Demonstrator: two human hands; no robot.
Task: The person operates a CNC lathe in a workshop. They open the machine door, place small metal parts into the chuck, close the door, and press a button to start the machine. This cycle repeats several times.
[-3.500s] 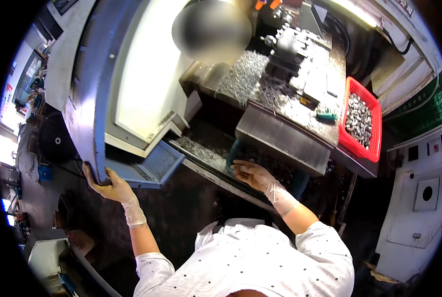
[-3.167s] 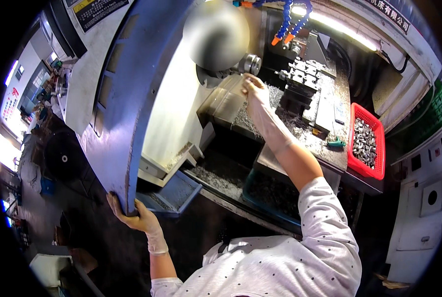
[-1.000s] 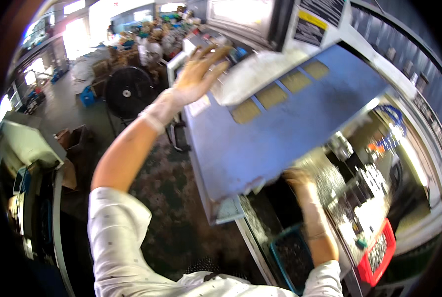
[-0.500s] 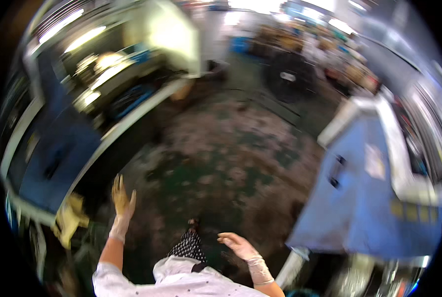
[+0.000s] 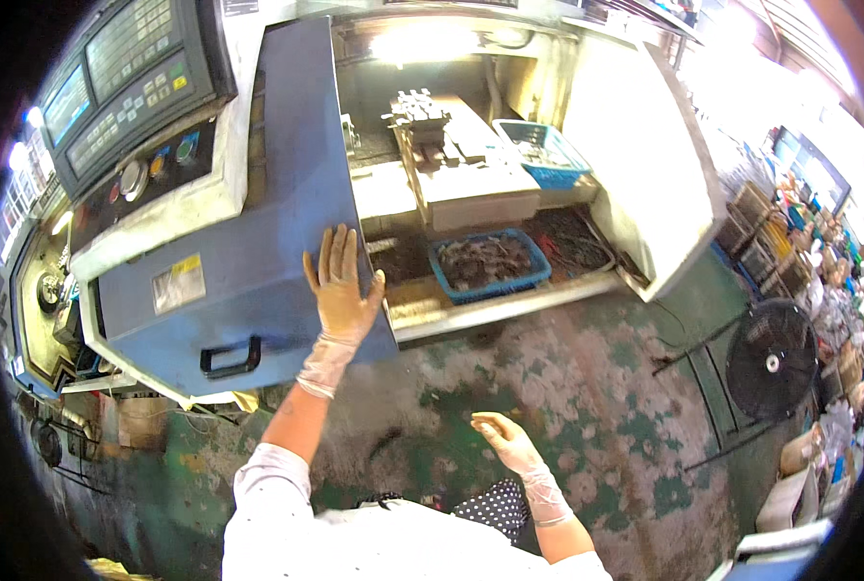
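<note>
Blue machine door (image 5: 267, 252) sits under the left fingers: left hand (image 5: 343, 295) spread wide, flat on or just over the door's right edge, contact not certain, gripping nothing. Right hand (image 5: 509, 443) half open, slightly curled, empty, above the floor (image 5: 596, 387). Status, my read: opening uncovered up and right of the left fingers, so access is there; door not shut. Whatever sits behind the door is hidden, can't call it. Beyond the right fingers, trough basket (image 5: 500, 289), blue, holds greyish stuff, too small to sort; upper basket (image 5: 560, 176), also blue, is farther back, right of the tool block (image 5: 417, 114). Control panel (image 5: 127, 107) up-left of the left fingers. Floor worn, patchy green. Fan (image 5: 771, 360) right of the right fingers, bags and crates piled past it.
</note>
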